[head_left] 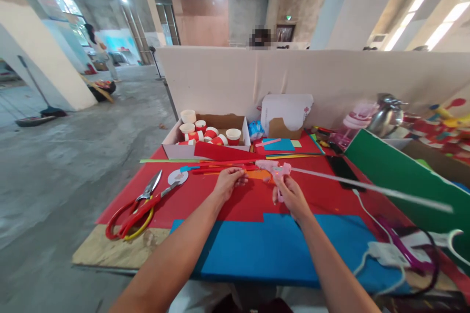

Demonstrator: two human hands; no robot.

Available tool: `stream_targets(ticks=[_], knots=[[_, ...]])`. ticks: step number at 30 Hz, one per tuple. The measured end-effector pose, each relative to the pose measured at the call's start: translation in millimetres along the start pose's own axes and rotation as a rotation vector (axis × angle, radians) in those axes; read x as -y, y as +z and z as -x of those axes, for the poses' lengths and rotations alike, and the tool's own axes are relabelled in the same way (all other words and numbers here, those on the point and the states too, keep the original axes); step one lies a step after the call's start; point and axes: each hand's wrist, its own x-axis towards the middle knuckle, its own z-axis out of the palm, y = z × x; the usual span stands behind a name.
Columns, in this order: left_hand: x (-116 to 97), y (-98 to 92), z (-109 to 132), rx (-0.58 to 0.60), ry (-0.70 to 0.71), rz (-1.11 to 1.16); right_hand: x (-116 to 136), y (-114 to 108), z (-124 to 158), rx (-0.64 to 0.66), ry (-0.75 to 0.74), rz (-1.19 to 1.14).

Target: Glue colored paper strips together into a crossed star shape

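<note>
My right hand point(291, 196) is wrapped round the handle of a pink hot glue gun point(270, 166), its nozzle pointing left. From the gun's back a long whitish glue stick point(367, 187) reaches far out to the right. My left hand point(230, 182) is just left of the nozzle, fingers pinched together; what they hold, if anything, is too small to name. Red and orange strips point(209, 170) lie behind this hand, and an orange piece point(259, 174) lies between the hands. Scissors with red and yellow handles point(137, 210) rest to the left, near a small white disc point(178, 177).
A white box point(169, 149) of red-and-white paper cups stands at the back left. On the right are a phone point(343, 172), a green panel point(400, 181), a white power strip point(385, 253) with cords, and a metal jug point(387, 115). A white partition point(220, 78) closes off the back.
</note>
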Motion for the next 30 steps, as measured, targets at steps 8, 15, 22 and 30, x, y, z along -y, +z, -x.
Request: stream_targets(ticks=[8,15,22,30], knots=[[0.2,0.7,-1.2,-0.017,-0.013,-0.022,-7.4,1.2,6.6,0.027,-0.073,0.299],[-0.1,1.0,-0.5,0.012,-0.031,-0.026,-4.0,3.6,9.5,-0.014,-0.167,0.382],[-2.3,2.5,1.5,0.021,-0.047,-0.051,-6.0,4.9,10.3,-0.022,-0.201,0.393],[-5.5,5.6,4.3,0.002,-0.062,-0.071,-6.1,4.0,8.9,-0.009,-0.347,0.556]])
